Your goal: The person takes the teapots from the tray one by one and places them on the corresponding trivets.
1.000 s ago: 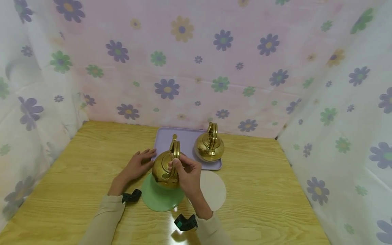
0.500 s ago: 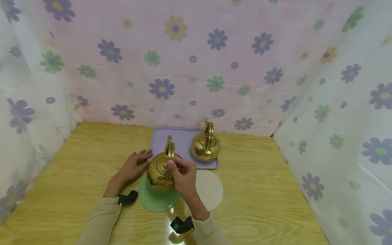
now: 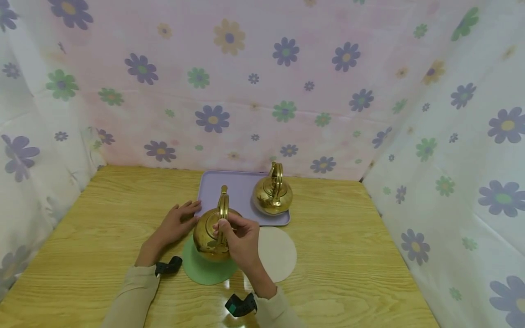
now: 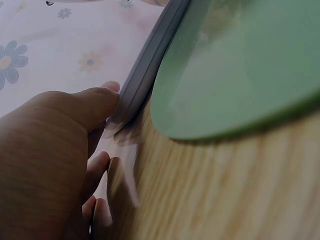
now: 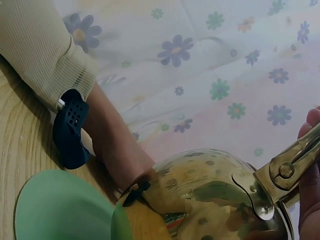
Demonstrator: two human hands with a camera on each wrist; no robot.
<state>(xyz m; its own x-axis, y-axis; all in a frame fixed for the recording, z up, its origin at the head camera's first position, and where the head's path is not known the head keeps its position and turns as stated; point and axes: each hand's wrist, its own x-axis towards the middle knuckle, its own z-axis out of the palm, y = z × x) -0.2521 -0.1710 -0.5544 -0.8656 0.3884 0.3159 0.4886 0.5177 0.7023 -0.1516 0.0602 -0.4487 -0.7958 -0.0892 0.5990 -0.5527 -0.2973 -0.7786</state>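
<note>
My right hand (image 3: 244, 243) pinches the upright handle of a shiny brass kettle (image 3: 203, 237) between thumb and fingers. That kettle is over the green round mat (image 3: 205, 274); whether its base touches the mat I cannot tell. The right wrist view shows the polished kettle body (image 5: 200, 185) and the handle's riveted joint up close. My left hand (image 3: 178, 222) rests with extended fingers against the left edge of the lilac tray (image 3: 211, 191). Its thumb (image 4: 100, 102) meets the tray's rim in the left wrist view. On the tray's right end stands a second brass kettle (image 3: 272, 196).
A cream round mat (image 3: 279, 257) lies right of the green one, partly behind my right forearm. Everything stands on a wood-grain table (image 3: 340, 255). Flower-patterned cloth (image 3: 242, 91) encloses the back and sides. Both wrists wear dark straps (image 3: 168, 266).
The held kettle has come slightly lower and nearer me over the green mat. The whole head view has shifted a little to the left. My left hand stays at the tray's edge.
</note>
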